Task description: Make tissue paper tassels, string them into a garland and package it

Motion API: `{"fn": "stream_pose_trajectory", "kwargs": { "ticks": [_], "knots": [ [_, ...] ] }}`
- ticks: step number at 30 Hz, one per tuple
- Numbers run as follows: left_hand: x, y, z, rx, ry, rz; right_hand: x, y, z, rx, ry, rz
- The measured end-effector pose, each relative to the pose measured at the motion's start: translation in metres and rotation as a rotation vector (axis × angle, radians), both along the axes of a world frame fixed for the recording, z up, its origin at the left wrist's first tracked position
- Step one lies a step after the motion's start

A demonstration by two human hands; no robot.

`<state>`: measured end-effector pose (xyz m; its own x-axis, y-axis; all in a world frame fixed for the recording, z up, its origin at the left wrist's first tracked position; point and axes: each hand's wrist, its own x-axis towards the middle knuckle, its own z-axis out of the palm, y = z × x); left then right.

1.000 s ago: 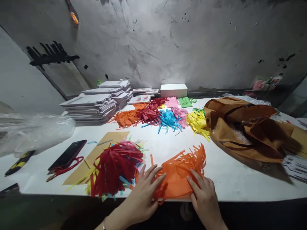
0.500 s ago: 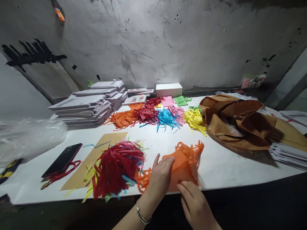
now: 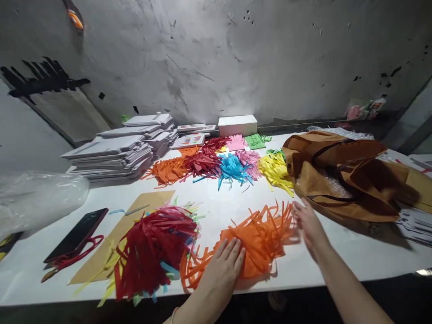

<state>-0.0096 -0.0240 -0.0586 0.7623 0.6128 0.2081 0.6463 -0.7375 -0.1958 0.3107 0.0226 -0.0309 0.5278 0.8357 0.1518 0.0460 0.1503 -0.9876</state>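
Note:
Orange fringed paper (image 3: pixel 258 245) lies spread near the front edge of the white table (image 3: pixel 303 274). My left hand (image 3: pixel 224 265) rests flat on its left part, fingers stretched out. At the paper's right end, my right hand (image 3: pixel 310 225) touches or nearly touches the fringe tips; its fingers are slightly blurred, and whether they pinch a strip is unclear. Left of my left hand, a red fringed bunch (image 3: pixel 153 247) lies over yellow, green and blue strips, partly on a brown sheet (image 3: pixel 135 209).
Behind lie orange, dark red, blue (image 3: pixel 232 168), pink, yellow (image 3: pixel 276 171) and green fringed bunches. Stacked white packets (image 3: pixel 111 155) stand back left, a white box (image 3: pixel 238 125) at the wall. A brown bag (image 3: pixel 340 175) is right; a phone (image 3: pixel 77 234) and clear plastic (image 3: pixel 43 193) are left.
My right hand has moved from the orange paper's front edge to its right end. My left hand now lies flatter on it. More loose fringe shows across the paper, and the view has shifted slightly.

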Motion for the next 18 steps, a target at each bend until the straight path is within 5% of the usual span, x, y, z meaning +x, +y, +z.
{"fn": "stream_pose_trajectory", "kwargs": {
  "ticks": [2, 4, 9, 12, 15, 18],
  "knots": [
    [0.007, -0.006, -0.01, -0.06, 0.011, 0.041, 0.02, -0.021, 0.005, -0.046, -0.052, -0.113],
    [0.012, -0.012, -0.016, -0.093, 0.006, 0.066, 0.011, -0.053, 0.006, -0.053, -0.155, -0.166],
    [0.017, -0.014, -0.02, -0.027, -0.004, 0.052, -0.112, -0.116, -0.024, 0.272, -0.924, 0.253],
    [0.017, -0.01, -0.023, 0.01, -0.02, 0.002, -0.161, -0.112, -0.042, 0.215, -1.102, 0.167],
    [0.018, -0.012, -0.023, 0.042, -0.086, 0.003, -0.145, -0.091, -0.043, 0.06, -1.245, 0.018],
    [0.016, -0.017, -0.013, 0.025, -0.121, -0.038, -0.082, -0.077, -0.035, -0.022, -1.329, -0.049]
  ]
}}
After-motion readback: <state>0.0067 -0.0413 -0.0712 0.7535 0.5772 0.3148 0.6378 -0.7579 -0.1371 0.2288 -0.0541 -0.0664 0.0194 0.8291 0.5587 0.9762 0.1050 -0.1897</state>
